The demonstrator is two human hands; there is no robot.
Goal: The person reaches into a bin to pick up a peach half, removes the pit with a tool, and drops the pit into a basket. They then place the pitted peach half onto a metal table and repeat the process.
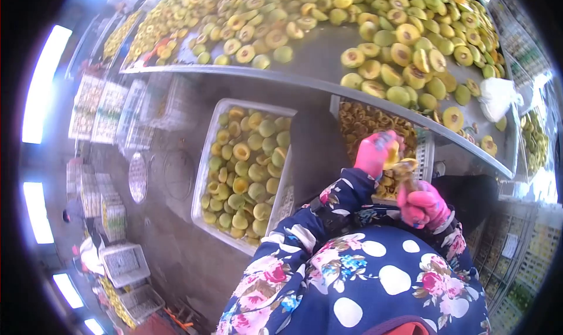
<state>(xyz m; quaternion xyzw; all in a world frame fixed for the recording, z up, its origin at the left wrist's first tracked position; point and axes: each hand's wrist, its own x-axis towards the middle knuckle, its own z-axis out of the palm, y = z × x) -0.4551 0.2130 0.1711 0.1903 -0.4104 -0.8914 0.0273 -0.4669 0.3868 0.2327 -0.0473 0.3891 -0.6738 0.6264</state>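
My left hand (378, 153), in a pink glove, is closed around a yellow peach half (394, 157). Just below it, my right hand (423, 205), also gloved in pink, is wrapped round the handle of a small spoon-like tool (406, 169). The tool's rounded head is right at the cut fruit, and both are blurred by motion. Under my hands, a crate (423, 153) between my knees holds a heap of brown-yellow pits and scraps (372, 121).
A metal table (319, 50) heaped with halved green-yellow peaches (404, 33) runs across the front, with a white bag (498, 99) at its right. A white crate (202, 176) of peach halves stands left of my leg. Stacked crates (97, 109) stand farther left.
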